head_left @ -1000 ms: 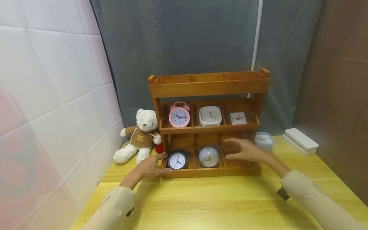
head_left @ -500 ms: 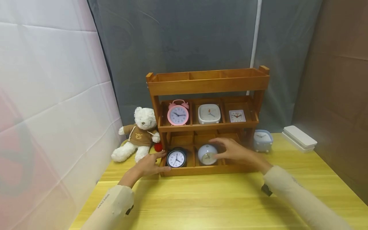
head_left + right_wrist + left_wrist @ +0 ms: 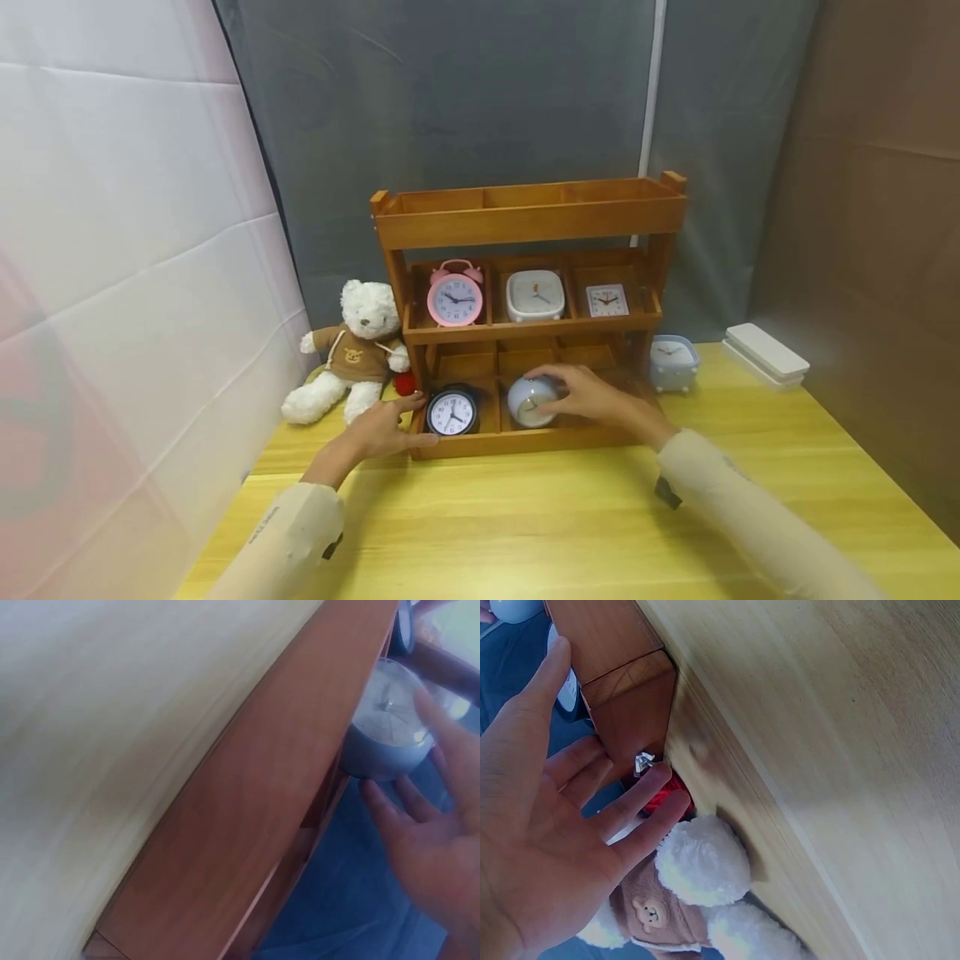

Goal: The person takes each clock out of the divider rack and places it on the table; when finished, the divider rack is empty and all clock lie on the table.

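In the head view, my right hand curls round a round pale-blue alarm clock in the middle lower compartment of the wooden shelf. The right wrist view shows the thumb over the clock's face and the other fingers at its side and back. My left hand lies at the shelf's lower left corner, fingers mostly straight, thumb at the front edge. Beside that hand a black round clock sits in the lower left compartment. In the left wrist view, the left hand holds nothing.
A pink twin-bell clock, a white clock and a small square clock fill the middle tier. Left of the shelf sit a teddy bear and a red object. Right stand a blue clock and white boxes.
My right hand has moved left from the lower right compartment and now holds the round pale-blue clock. The left hand stays at the shelf's corner. The head view has shifted slightly.
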`<state>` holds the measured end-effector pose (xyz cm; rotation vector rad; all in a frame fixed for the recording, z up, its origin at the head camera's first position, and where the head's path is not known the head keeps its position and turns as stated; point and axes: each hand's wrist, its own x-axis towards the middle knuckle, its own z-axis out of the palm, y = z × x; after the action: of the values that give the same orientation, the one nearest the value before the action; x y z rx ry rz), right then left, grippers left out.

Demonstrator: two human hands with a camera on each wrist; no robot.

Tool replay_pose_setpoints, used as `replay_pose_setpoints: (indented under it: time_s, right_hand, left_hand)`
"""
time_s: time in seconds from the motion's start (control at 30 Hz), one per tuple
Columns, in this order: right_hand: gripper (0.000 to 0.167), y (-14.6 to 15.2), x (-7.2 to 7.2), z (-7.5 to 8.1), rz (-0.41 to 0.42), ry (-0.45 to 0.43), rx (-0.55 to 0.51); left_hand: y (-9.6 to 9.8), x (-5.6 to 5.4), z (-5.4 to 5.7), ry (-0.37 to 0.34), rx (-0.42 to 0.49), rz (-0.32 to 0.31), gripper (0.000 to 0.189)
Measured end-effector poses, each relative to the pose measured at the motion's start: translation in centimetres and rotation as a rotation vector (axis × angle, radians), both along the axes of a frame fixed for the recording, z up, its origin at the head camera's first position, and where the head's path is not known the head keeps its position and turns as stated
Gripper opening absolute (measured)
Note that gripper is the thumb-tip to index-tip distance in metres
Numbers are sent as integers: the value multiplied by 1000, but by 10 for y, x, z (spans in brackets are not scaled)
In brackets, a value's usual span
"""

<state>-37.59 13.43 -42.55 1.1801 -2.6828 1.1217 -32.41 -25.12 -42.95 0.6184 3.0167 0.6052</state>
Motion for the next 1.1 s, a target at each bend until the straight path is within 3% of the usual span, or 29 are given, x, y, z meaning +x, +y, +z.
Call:
replay_pose_setpoints:
  time_s: [0.37,0.6,0.87,1.1]
  right_hand:
    - [64,-2,-5,-9,2,114,-4]
    - [64,-2,-2,-8,2,113,-11]
    - [61,8,3,2,-11,35,1]
    - [62,11,6,19,-4,89,-7]
  left_hand:
    - [0,-5,-3,-16,-13,8,91]
    - [2,-2,-4,-35,-2,14,90]
    - [0,-2,-4,-6,-4,9,90]
    - [-1,1,-1,-27,0,11,90]
